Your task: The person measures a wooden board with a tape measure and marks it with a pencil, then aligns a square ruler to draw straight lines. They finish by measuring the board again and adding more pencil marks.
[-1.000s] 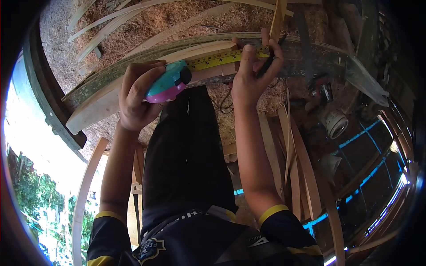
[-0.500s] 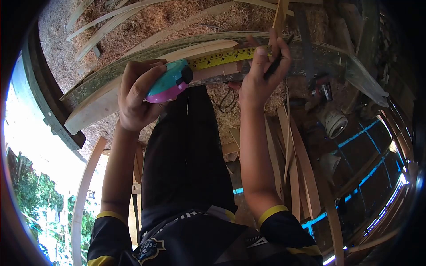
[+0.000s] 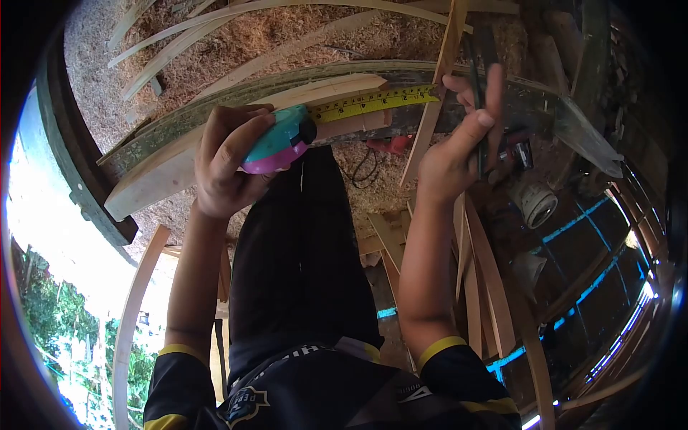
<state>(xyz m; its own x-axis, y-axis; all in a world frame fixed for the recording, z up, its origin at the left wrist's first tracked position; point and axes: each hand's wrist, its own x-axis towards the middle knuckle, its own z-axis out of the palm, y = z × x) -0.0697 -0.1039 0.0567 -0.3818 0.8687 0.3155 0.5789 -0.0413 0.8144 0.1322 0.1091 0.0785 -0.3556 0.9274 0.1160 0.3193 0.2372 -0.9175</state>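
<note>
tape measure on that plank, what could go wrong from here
1. The right hand is off the yellow tape blade, so only the left hand on the tape measure case keeps it in place; it may slide or snap back.
2. The right hand holds a pencil away from the plank, so the reading could be lost before a mark is made.

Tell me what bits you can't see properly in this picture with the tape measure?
- Head view: the numbers on the yellow tape are too small to read.
- The tape measure case is partly covered by the left hand.
- The dark thin tool in the right hand is mostly hidden by the fingers; what it is can't be told.
- The wooden plank runs off under the dark lens edge on the left.
</note>
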